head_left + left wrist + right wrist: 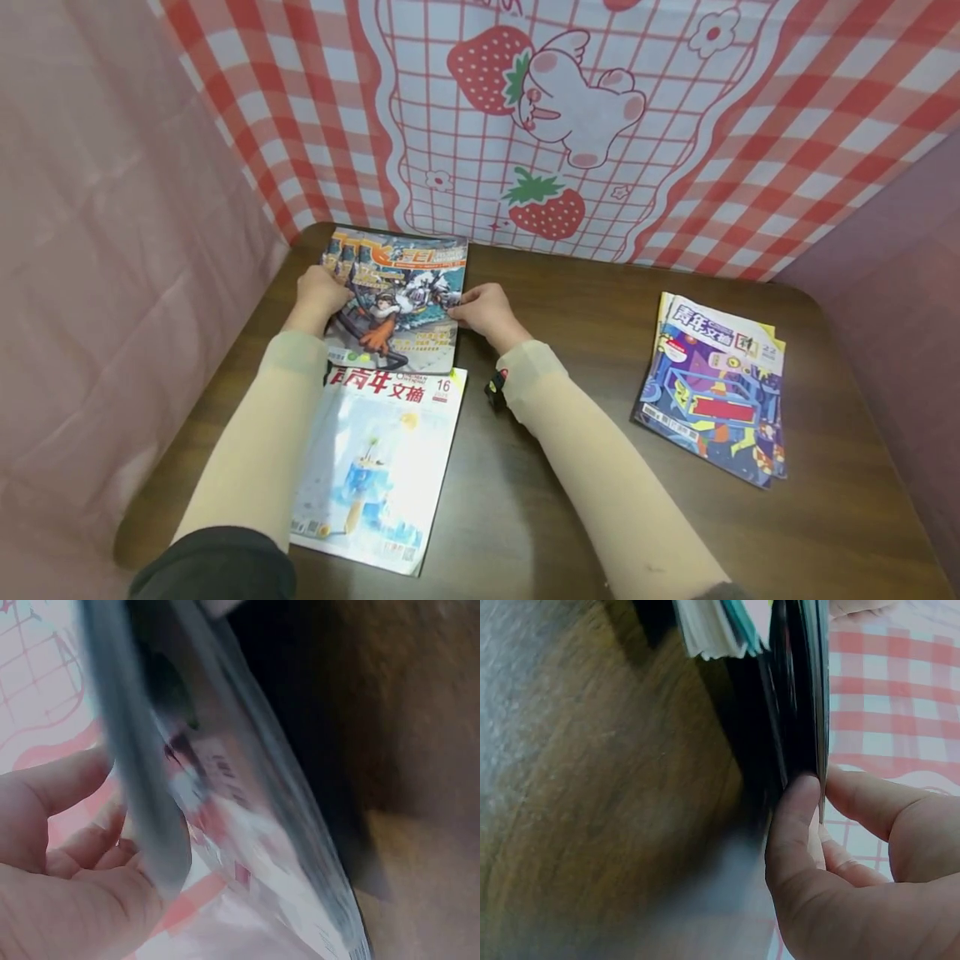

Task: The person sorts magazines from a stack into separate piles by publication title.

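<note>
At the back left of the table, a dark comic-style magazine [408, 312] with orange title lettering lies over others like it, whose left edges show fanned out. My left hand [322, 296] grips its left edge. The right hand [487, 312] pinches the opposite edge between thumb and fingers. In the left wrist view, the left hand [90, 862] curls round a blurred magazine edge [139, 750], apart from a thicker layer beneath. In the right wrist view, the right hand [847, 855] pinches thin dark magazine edges [806, 697]. How many it holds I cannot tell.
A white magazine [375, 475] with red lettering lies just in front, its top edge meeting the dark pile. On the right side lies a small overlapping stack of purple magazines [708, 375]. A checked strawberry cloth [540, 125] hangs behind the brown table [555, 450].
</note>
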